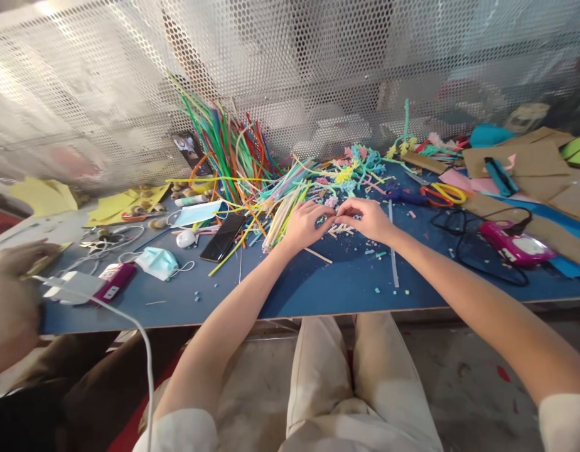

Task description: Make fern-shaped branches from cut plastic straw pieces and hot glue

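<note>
Over the middle of the blue table, my left hand (306,225) and my right hand (364,220) meet at the fingertips. Both are closed in a pinch. Whatever lies between the fingertips is too small and covered to name; a bit of teal shows by my left fingers. Just behind them sits a pile of pastel twisted pieces (349,174) in pink, yellow and blue. Cream-coloured thin sticks (280,220) lie against the left hand. Short pale sticks (343,230) and teal crumbs are scattered under and around the fingers.
A bundle of long coloured strips (228,154) leans at the mesh wall (280,69). Left are a phone (223,237), a face mask (158,262) and a power strip (115,280). Right are scissors (440,194), a glue stick (394,251) and a magenta box (513,243). Another person's hand (19,257) rests far left.
</note>
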Demonstrator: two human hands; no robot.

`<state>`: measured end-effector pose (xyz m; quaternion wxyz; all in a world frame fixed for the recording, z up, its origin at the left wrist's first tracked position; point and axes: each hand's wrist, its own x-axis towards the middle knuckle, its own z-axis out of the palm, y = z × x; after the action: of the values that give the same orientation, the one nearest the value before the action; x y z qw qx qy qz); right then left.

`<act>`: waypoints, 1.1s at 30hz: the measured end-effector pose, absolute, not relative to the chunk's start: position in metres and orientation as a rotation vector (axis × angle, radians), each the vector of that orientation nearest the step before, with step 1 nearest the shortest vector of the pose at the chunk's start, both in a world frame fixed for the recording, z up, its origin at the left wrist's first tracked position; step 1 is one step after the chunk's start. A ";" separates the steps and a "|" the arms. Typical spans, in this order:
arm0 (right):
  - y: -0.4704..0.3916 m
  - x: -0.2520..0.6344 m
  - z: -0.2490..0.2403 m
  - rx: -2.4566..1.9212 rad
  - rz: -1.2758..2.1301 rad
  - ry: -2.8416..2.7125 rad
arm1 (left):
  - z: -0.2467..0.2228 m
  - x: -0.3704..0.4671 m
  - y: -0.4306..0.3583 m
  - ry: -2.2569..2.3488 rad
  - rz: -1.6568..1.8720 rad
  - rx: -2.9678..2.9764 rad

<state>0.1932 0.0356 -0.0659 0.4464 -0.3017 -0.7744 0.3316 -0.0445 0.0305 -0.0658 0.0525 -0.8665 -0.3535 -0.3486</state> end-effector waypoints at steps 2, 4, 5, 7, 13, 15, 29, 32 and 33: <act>0.035 0.194 -0.064 -0.753 0.813 -1.922 | -0.066 -0.045 0.031 -1.051 -1.069 -2.636; 0.034 0.195 -0.062 -0.764 0.845 -1.944 | -0.066 -0.045 0.031 -1.026 -1.074 -2.637; 0.033 0.196 -0.062 -0.770 0.872 -1.955 | -0.066 -0.046 0.031 -1.023 -1.069 -2.639; 0.033 0.197 -0.062 -0.779 0.921 -1.962 | -0.066 -0.046 0.031 -1.034 -1.046 -2.646; 0.034 0.197 -0.063 -0.801 0.965 -1.973 | -0.067 -0.045 0.031 -1.006 -1.033 -2.637; 0.035 0.197 -0.063 -0.811 0.956 -1.985 | -0.068 -0.045 0.031 -1.001 -1.027 -2.635; 0.035 0.205 -0.060 -0.747 0.802 -2.152 | -0.063 -0.047 0.029 -0.902 -0.889 -2.778; 0.036 0.205 -0.063 -0.762 0.705 -2.151 | -0.065 -0.046 0.028 -0.955 -0.898 -2.731; 0.036 0.205 -0.063 -0.767 0.670 -2.148 | -0.065 -0.046 0.028 -0.969 -0.908 -2.715</act>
<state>0.2052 0.0364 -0.0633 0.3731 -0.2993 -0.8384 0.2614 -0.0459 0.0279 -0.0653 0.0598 -0.8968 -0.3200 -0.2998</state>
